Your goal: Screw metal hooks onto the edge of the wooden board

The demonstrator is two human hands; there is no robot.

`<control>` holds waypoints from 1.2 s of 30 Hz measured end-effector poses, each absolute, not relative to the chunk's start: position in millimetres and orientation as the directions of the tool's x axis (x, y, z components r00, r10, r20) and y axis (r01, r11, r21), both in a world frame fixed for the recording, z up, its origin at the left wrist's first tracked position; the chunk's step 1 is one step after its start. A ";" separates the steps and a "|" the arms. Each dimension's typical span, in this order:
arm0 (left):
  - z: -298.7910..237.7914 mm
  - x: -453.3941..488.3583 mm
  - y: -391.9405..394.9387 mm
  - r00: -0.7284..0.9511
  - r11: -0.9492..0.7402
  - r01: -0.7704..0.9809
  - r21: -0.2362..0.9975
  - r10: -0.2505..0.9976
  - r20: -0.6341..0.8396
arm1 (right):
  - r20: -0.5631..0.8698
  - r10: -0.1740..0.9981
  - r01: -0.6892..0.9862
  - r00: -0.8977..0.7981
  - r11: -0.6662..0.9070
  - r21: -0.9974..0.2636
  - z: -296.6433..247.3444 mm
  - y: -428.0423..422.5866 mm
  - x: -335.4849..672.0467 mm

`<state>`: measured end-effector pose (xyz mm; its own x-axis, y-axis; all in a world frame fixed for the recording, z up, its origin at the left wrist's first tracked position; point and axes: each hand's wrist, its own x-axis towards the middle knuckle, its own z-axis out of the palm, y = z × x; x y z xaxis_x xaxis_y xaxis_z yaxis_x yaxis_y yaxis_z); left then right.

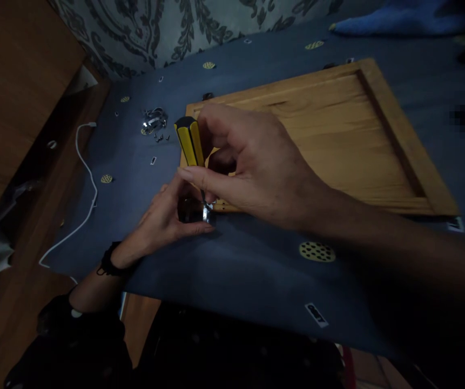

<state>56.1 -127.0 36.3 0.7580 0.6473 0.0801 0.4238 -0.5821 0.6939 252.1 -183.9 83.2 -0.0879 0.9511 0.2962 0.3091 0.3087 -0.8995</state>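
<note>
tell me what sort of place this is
Probably a room in a home, perhaps a bedroom, though the view is too dim and narrow to be sure. A blue printed cloth covers the work surface, a leaf-patterned backdrop rises behind it, and brown wooden furniture stands alongside.

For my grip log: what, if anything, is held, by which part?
The right hand holds a screwdriver by its yellow handle. The left hand is at a metal piece; whether it grips is unclear.
</note>
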 end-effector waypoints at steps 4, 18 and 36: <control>34.5 54.6 -127.1 0.751 -0.593 0.442 0.673 0.655 0.083 | 0.308 0.949 0.309 -0.066 0.312 -0.898 85.5 -184.2 253.7; 34.6 53.5 -128.2 0.742 -0.578 0.463 0.672 0.668 0.063 | 0.320 0.945 0.332 -0.070 0.325 -0.886 86.8 -183.5 255.2; 33.6 53.8 -127.1 0.765 -0.674 0.452 0.584 0.629 0.134 | 0.258 0.922 0.234 -0.290 0.329 -0.915 93.5 -178.1 263.5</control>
<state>53.8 -127.1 33.6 0.7655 0.6294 0.1337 0.4524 -0.6743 0.5837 263.5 -178.1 93.5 -0.2897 0.9218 0.2576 0.2340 0.3292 -0.9148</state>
